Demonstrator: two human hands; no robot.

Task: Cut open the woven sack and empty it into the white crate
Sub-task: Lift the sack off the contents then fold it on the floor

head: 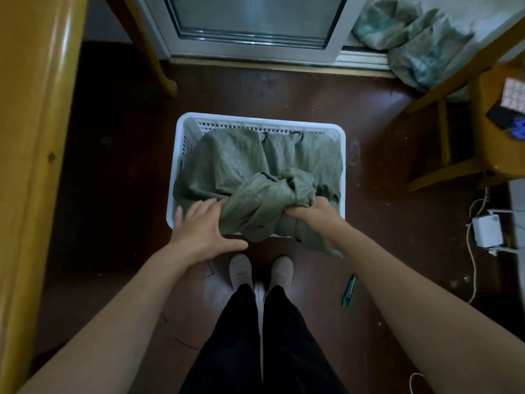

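Note:
A grey-green woven sack [238, 163] lies inside the white crate [181, 137] on the dark red floor, filling most of it. Its knotted, bunched end hangs over the crate's near rim. My right hand [309, 213] is shut on that bunched end from below the knot. My left hand [199, 226] rests with fingers spread on the sack and the crate's near left rim, gripping nothing. A green-handled cutter [349, 291] lies on the floor to the right of my feet.
More woven sacks [412, 44] are piled at the back right by a glass door [255, 18]. A wooden stool [483, 132] stands at the right, a white device [487, 230] with cables beside it. A yellow wooden post [34, 137] runs down the left.

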